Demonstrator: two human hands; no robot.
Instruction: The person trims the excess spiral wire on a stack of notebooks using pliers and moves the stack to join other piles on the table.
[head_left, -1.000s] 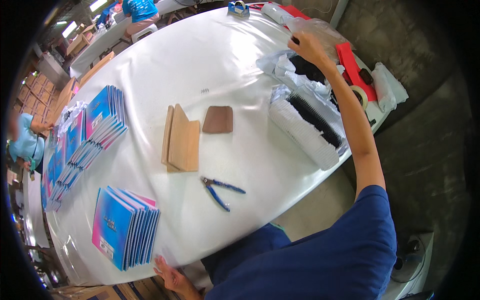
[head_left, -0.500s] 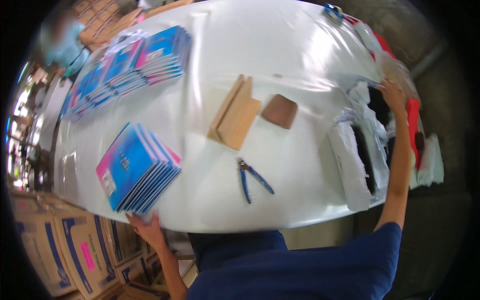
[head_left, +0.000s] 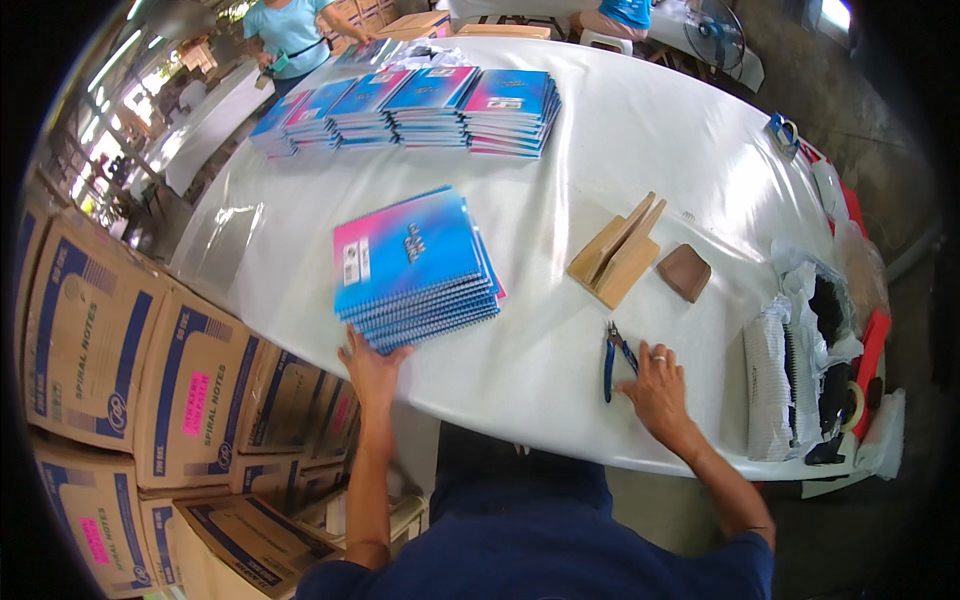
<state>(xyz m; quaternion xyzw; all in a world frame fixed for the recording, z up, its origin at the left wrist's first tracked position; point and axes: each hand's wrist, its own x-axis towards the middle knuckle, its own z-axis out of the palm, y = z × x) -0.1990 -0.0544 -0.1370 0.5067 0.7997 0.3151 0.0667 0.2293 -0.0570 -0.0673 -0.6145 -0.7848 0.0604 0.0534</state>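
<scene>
A pile of spiral notebooks (head_left: pixel 412 255) with blue and pink covers lies left of the middle of the table, its wire-bound edge toward me. Against that near edge rests my left hand (head_left: pixel 375 370), fingers spread, without gripping. My right hand (head_left: pixel 660 395), a ring on one finger, is open over the table. Its fingertips are beside blue-handled cutting pliers (head_left: pixel 613 360), close to the right handle; whether they touch is hard to tell. Beyond the pliers are a slotted wooden block (head_left: pixel 617 255) and a small brown pad (head_left: pixel 685 273).
Several notebook stacks (head_left: pixel 430 105) line the far left. At the right edge lie torn white wrappings (head_left: pixel 775 380) holding black coils, and a tape dispenser (head_left: pixel 785 135). Cardboard cartons (head_left: pixel 200 390) are piled on the left, below the table. A person (head_left: pixel 290 35) stands beyond the far left edge.
My right hand has left the wrapped coils and come in beside the pliers. My left hand has moved up against the notebook pile. The view has swung left.
</scene>
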